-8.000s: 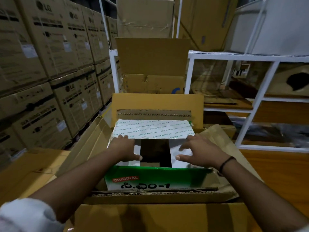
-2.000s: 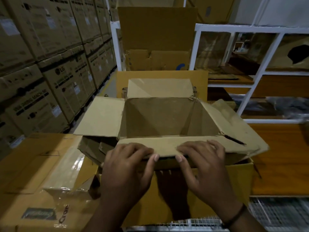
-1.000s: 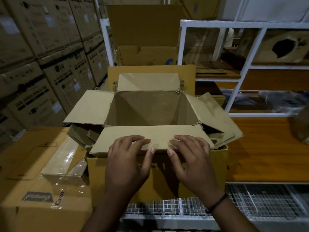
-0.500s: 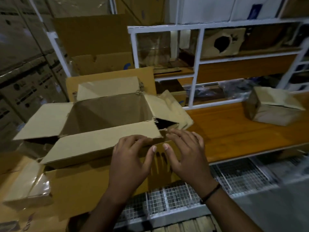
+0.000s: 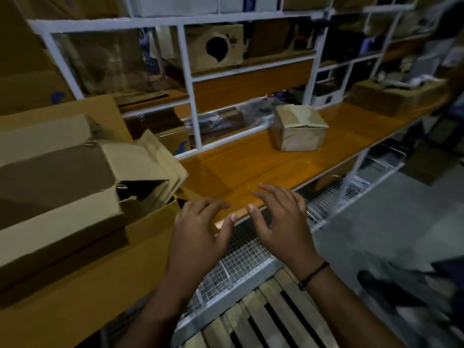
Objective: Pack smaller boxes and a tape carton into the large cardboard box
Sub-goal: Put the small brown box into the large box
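The large cardboard box (image 5: 82,285) fills the left side, with a smaller open brown box (image 5: 57,182) sitting in its top, flaps spread. My left hand (image 5: 200,234) and my right hand (image 5: 281,222) hover palm-down, fingers apart and empty, over the front edge of the orange wooden shelf (image 5: 251,167), just right of the large box. A small closed brown box (image 5: 297,128) rests farther back on that shelf. The tape carton is out of sight.
A white metal rack (image 5: 190,79) with cardboard and wrapped items stands behind the shelf. Another brown box (image 5: 391,96) sits at the far right of the shelf. Wire mesh (image 5: 238,262) and a wooden pallet (image 5: 276,317) lie below, with grey floor to the right.
Both hands have left the smaller box's front flap and shifted right over the shelf edge. The view has swung right, bringing the small closed box toward the centre.
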Demonstrator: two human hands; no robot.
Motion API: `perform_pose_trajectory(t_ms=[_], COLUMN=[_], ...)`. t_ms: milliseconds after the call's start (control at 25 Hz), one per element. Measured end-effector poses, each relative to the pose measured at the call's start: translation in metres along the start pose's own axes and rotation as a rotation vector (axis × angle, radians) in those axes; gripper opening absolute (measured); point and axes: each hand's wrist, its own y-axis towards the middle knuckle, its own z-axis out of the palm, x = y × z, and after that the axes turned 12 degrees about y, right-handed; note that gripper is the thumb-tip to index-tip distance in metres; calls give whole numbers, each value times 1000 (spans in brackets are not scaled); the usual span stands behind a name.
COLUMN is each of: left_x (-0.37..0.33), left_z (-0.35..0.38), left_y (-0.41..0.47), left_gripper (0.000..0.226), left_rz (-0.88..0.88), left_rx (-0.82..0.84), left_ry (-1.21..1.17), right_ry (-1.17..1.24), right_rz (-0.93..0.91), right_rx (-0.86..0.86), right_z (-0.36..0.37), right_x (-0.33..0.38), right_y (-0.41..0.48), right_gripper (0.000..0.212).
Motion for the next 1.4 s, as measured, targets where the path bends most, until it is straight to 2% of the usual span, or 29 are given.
perform_pose_trajectory(t_ms=[280, 520, 760, 920, 1040, 1400], left_x=[-31, -39, -46, -50, -54, -74], left_z=[65, 142, 211, 259, 281, 361], left_y=[47, 132, 220, 260, 276, 362], left_gripper=[28, 29, 32, 31, 32, 35], left_rz=[75, 107, 80, 99, 96, 18], left_rx=[65, 98, 107, 191, 217, 287], left_ry=[-78, -136, -193, -187, -203, -112], right_ry=[-74, -104, -105, -83, -60, -45], right_rz=[154, 200, 274, 339, 382, 407], right_rx=[-39, -66, -10, -19, 46, 152], right_z=[-18, -14, -7, 7, 13, 10], right_x=[-73, -157, -238, -279, -305, -428], right_y=[10, 65, 130, 152, 162, 246], right_gripper=[42, 40, 44, 50, 55, 52])
